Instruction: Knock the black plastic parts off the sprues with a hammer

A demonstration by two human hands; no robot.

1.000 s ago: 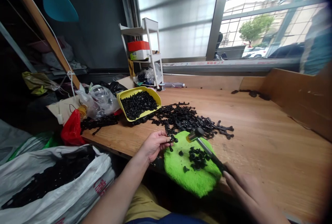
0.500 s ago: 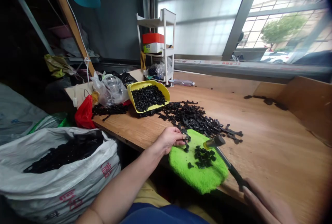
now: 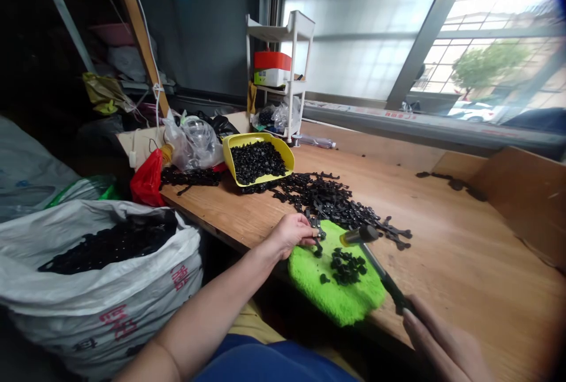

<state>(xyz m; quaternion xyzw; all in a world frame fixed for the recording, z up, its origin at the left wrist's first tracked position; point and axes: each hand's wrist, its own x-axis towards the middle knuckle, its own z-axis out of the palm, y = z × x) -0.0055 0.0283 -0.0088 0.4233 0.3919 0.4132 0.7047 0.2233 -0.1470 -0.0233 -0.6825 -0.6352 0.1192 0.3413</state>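
Observation:
My left hand pinches a small black strip-like part with round ends at the left edge of a fluffy green cloth pad. In my right hand is the dark handle of a mallet, which has a yellow face and a black face. Its head hangs over the pad, apart from the held part. A small heap of black knob-like pieces lies on the pad below the mallet head, with a single piece beside it. My right fingers wrap the handle's end.
Behind the pad spreads a pile of black strip parts on the wooden table. A yellow scoop full of black pieces stands farther back, near a white shelf rack. A white sack of black parts sits left.
The mallet head has moved slightly left and up, nearer my left hand. My left hand keeps its pinch on the strip part. The whole view has shifted a little.

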